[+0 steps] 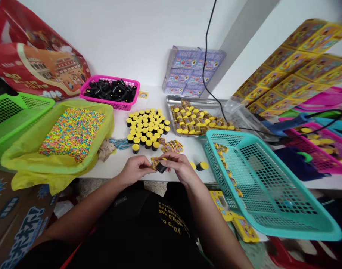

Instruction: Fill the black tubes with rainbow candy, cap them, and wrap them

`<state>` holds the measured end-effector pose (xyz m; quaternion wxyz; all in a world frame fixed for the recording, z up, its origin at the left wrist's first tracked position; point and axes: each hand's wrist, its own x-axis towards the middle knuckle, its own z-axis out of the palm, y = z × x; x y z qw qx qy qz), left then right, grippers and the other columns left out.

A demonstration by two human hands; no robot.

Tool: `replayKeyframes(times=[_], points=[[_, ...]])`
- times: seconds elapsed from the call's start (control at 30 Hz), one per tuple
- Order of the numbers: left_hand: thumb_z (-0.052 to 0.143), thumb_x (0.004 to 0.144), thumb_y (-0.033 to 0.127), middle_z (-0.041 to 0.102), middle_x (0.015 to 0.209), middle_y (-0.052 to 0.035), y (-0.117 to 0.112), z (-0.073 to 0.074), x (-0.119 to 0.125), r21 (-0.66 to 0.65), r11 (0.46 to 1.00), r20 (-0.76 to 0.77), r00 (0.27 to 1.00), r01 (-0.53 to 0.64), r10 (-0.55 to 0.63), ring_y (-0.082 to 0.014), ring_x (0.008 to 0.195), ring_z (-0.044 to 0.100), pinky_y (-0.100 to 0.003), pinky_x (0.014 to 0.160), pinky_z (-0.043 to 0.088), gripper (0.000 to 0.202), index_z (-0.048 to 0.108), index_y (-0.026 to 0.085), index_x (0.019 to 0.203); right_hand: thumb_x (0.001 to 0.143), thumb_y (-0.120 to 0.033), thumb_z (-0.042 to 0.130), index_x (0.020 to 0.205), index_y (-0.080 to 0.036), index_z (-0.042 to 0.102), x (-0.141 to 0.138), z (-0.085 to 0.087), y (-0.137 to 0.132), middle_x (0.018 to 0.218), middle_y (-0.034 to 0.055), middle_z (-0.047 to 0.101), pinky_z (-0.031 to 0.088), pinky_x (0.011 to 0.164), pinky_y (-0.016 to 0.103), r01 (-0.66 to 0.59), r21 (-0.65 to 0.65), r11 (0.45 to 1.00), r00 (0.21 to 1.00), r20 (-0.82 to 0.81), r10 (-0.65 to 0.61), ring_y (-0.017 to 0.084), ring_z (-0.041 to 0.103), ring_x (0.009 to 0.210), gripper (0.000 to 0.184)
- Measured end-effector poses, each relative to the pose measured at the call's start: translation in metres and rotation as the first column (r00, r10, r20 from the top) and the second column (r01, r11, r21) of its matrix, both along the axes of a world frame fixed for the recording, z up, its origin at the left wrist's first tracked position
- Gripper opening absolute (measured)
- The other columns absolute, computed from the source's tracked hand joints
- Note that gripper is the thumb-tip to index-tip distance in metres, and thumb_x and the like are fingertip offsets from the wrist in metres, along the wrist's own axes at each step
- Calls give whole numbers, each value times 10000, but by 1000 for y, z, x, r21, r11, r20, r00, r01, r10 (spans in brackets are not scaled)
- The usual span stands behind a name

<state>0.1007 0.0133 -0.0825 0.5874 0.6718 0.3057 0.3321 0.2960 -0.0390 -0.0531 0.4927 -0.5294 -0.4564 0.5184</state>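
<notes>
Above the table's front edge, my right hand [179, 167] is closed on a small black canister [160, 167]. The fingers of my left hand [135, 170] pinch a yellow printed label [154, 163], which touches the canister's side. Just beyond my hands lies a small pile of similar labels [173, 146]. Behind it stands a cluster of black canisters with yellow lids [147, 129], upright and close together. Another yellow-lidded canister [202, 166] stands to the right of my right hand, with part of a yellow lid showing beside it.
A yellow-lined tub of colourful candies [72, 130] and a pink basket of black canisters [111, 91] stand left. A metal tray [171, 112] holds labelled canisters. The turquoise basket [260, 179] at right overhangs the edge and has several canisters inside. A black cable [206, 56] hangs down over the tray.
</notes>
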Motion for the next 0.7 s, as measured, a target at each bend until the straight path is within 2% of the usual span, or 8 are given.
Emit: replayKeyframes(times=[0.13, 0.3, 0.4, 0.57, 0.7], points=[[819, 655, 398, 622, 585, 11, 0, 3, -1, -130, 988, -3, 996, 85, -86, -69, 486, 485, -188, 453, 372, 332, 609, 141, 664, 649, -384, 806, 768, -194, 737, 0, -4, 2, 626, -12, 639, 356, 476, 249, 29, 1, 1000, 999, 19, -29, 100, 484, 493, 234], [825, 646, 375, 663, 617, -7, 2, 4, -1, -217, 971, -26, 994, 97, -105, -93, 510, 554, -195, 457, 423, 309, 646, 138, 734, 653, -382, 814, 768, -216, 735, -5, -7, 2, 647, -12, 647, 355, 482, 251, 9, -4, 1000, 1000, 10, -9, 104, 489, 507, 217], [817, 654, 384, 684, 629, -32, 2, 3, 0, -291, 948, -4, 991, 126, -133, -103, 504, 574, -194, 441, 405, 315, 687, 128, 782, 656, -381, 818, 781, -223, 731, -9, -7, 1, 653, -18, 647, 355, 487, 250, 19, 6, 1000, 1000, -8, -19, 100, 475, 505, 220], [820, 645, 425, 663, 582, -35, 0, -1, 2, -414, 907, 35, 997, 77, -69, -92, 427, 533, -190, 384, 317, 352, 702, 119, 775, 647, -414, 823, 764, -200, 707, -16, -4, -1, 623, -23, 631, 350, 490, 249, 72, 25, 997, 997, 1, -72, 94, 469, 507, 270], [818, 646, 451, 662, 611, -29, -2, -4, 5, -443, 895, 67, 997, 51, -23, -80, 424, 502, -199, 388, 277, 376, 712, 123, 794, 649, -402, 816, 756, -196, 683, -20, -2, -3, 636, -20, 637, 374, 519, 257, 109, 68, 992, 993, 40, -112, 100, 484, 538, 267]])
